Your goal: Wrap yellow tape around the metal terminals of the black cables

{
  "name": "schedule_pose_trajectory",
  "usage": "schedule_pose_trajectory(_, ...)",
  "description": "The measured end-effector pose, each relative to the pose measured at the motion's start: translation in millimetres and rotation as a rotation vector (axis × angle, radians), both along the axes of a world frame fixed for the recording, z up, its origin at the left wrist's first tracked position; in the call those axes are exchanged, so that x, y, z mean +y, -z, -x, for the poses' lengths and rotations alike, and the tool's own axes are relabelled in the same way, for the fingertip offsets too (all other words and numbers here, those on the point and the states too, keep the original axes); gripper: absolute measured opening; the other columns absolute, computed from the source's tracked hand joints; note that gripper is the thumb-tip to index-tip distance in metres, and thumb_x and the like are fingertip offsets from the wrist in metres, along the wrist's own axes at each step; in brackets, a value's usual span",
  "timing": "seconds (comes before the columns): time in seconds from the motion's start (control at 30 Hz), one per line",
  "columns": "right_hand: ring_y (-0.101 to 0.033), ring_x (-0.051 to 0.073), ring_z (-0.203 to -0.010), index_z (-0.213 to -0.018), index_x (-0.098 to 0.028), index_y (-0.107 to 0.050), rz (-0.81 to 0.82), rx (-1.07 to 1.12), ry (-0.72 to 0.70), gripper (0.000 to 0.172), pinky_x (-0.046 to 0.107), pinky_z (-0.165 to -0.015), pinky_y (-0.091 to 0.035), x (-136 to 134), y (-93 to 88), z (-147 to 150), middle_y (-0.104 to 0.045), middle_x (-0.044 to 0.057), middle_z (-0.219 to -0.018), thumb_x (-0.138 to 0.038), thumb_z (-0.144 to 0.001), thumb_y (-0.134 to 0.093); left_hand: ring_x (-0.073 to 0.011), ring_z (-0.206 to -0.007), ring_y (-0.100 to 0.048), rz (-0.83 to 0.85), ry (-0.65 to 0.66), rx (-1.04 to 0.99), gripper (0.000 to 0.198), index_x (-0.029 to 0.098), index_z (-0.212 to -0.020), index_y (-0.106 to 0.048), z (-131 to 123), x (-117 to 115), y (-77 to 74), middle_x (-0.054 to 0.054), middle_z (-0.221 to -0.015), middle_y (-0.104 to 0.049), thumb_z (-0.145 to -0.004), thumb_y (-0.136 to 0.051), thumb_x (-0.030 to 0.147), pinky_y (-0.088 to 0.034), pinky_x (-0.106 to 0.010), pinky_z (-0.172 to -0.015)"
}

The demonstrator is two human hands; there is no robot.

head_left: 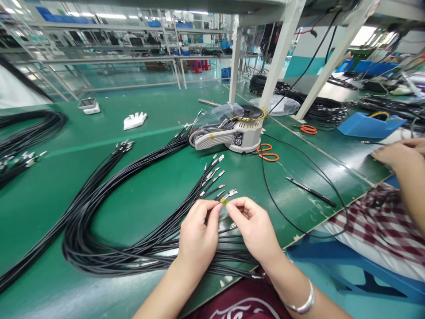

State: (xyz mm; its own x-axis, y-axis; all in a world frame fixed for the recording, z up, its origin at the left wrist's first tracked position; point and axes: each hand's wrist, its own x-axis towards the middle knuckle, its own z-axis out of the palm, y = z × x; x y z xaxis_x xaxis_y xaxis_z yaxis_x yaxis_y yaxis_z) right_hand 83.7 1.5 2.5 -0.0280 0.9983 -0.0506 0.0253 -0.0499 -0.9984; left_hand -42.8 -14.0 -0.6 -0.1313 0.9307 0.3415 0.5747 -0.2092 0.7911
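Observation:
My left hand point(198, 232) is closed in a pinch at the end of a black cable, just behind its metal connector point(231, 193). A small piece of yellow tape point(224, 201) sits at that end, between the fingertips of both hands. My right hand point(255, 227) pinches the tape from the other side; its fingertips partly hide it. Under and beyond my hands lies a looped bundle of black cables point(83, 221), many ends tipped with metal connectors. Past them stands a round tape dispenser point(244, 133) with a yellow strip along its top.
Orange-handled scissors point(268, 156) lie beside the dispenser, and a black pen-like cutter point(312, 191) lies to the right. A white glove point(135, 120) and a small grey device point(89, 106) are further back. At right are a blue holder point(370, 129), cable coils and a co-worker's hand point(393, 155).

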Motion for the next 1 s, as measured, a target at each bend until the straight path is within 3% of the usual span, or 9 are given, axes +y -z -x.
schedule_pose_trajectory(0.2,-0.061,0.019,-0.073,-0.077,-0.017,-0.063,-0.018,-0.02,-0.008,0.016,0.033,-0.072,-0.048,-2,0.3,2,-0.067,0.005,-0.076,-0.032,-0.08,-0.06,-0.008,-0.048,-0.056,0.184,-0.015,-0.181,0.018,0.018,-0.077,-0.06,0,-1,-4.2,0.002,-0.068,-0.061,-0.087,-0.052,0.03,-0.046,-0.021,-0.051)
schedule_pose_trajectory(0.47,-0.061,0.018,-0.071,-0.075,-0.017,-0.064,-0.052,-0.045,-0.005,0.014,0.031,-0.07,-0.048,0,-2.9,3,-0.067,0.004,-0.075,-0.029,-0.08,-0.061,-0.0096,-0.043,-0.054,0.354,0.002,-0.443,0.02,0.016,-0.074,-0.057,-2,2,-13.9,0.006,-0.052,-0.053,-0.081,-0.056,0.035,-0.044,-0.021,-0.048)
schedule_pose_trajectory(1.0,-0.062,0.016,-0.07,-0.076,-0.017,-0.064,-0.057,0.023,-0.046,0.013,0.03,-0.071,-0.049,1,-5.7,3,-0.068,0.003,-0.073,-0.029,-0.08,-0.062,-0.0094,-0.047,-0.052,0.369,0.114,-0.724,0.019,0.014,-0.07,-0.056,-1,3,-17.2,0.003,-0.058,-0.056,-0.078,-0.059,0.031,-0.049,-0.023,-0.047)
